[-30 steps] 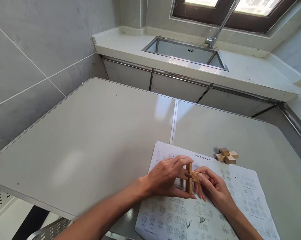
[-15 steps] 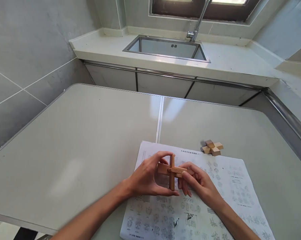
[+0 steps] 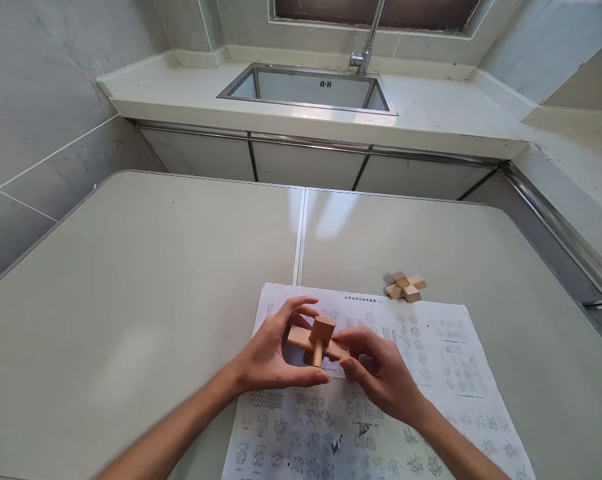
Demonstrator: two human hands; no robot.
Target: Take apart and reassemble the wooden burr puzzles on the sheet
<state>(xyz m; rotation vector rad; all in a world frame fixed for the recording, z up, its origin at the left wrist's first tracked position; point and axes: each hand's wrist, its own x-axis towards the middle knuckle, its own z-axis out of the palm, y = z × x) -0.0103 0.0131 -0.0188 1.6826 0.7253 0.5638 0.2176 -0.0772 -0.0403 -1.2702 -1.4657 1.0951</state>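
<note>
While hands [image 3: 267,352] [image 3: 383,375] hold wooden bars [image 3: 323,329], smooth, crossed, printed paper [image 3: 351,427] beneath

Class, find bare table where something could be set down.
Free: the left tabletop, bounded by sheet, left forearm and far edge; also right of the seam, between far edge and wooden cross. Crowded: the sheet under the left hand, right hand and held wooden blocks.

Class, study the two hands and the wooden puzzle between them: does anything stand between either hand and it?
Nothing visible does. The left hand curls around the wooden puzzle, and the right hand pinches its right end. The printed sheet lies beneath; the cross-shaped block sits beyond the hands.
</note>
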